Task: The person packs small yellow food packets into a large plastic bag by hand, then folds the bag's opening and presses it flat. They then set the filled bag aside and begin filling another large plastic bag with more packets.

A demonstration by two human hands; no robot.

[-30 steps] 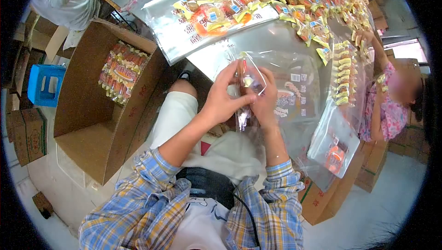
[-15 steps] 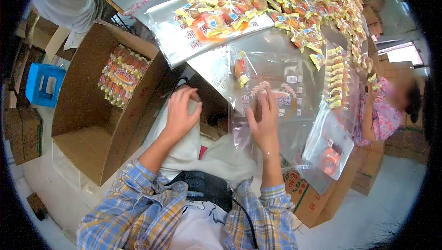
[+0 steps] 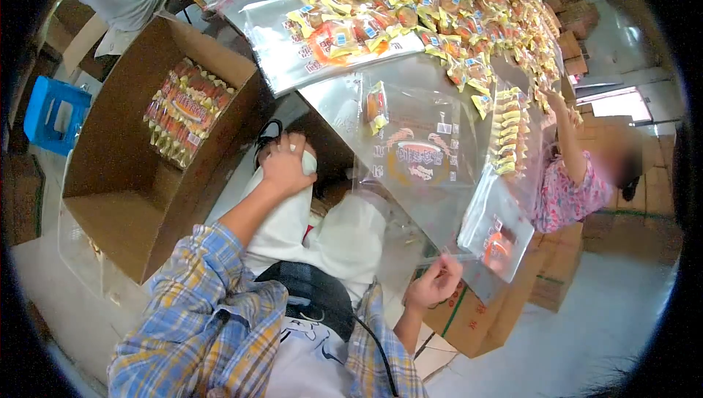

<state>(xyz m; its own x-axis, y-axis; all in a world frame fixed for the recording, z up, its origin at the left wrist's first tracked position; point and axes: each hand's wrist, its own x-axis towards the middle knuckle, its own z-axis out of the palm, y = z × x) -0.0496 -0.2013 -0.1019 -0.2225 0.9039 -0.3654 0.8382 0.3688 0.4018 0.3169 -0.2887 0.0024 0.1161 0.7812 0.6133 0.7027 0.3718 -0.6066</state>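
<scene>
My left hand (image 3: 285,166) rests on my knee, fingers spread over the white trousers (image 3: 282,218), holding nothing. At the table's near edge, my right hand (image 3: 441,279) pinches the lower edge of a clear printed bag (image 3: 421,156). This bag lies flat on the metal table, and one wrapped snack (image 3: 376,109) lies at its upper left. Right of it, a column of wrapped snacks (image 3: 510,132) is lined up in clear plastic. Below that column is a stack of clear bags (image 3: 498,240) with an orange print, close to my right hand.
A large heap of wrapped snacks (image 3: 469,17) covers the table's far side, beside another bag stack (image 3: 278,68). An open carton (image 3: 110,207) on the left holds a filled pack (image 3: 189,111). A blue crate (image 3: 55,116) stands beyond it. Another person (image 3: 575,193) reaches in at right.
My right hand has moved from the middle of the bag down to its lower edge and closed there. My left hand has settled on my knee. The other person's arm is raised farther toward the heap.
</scene>
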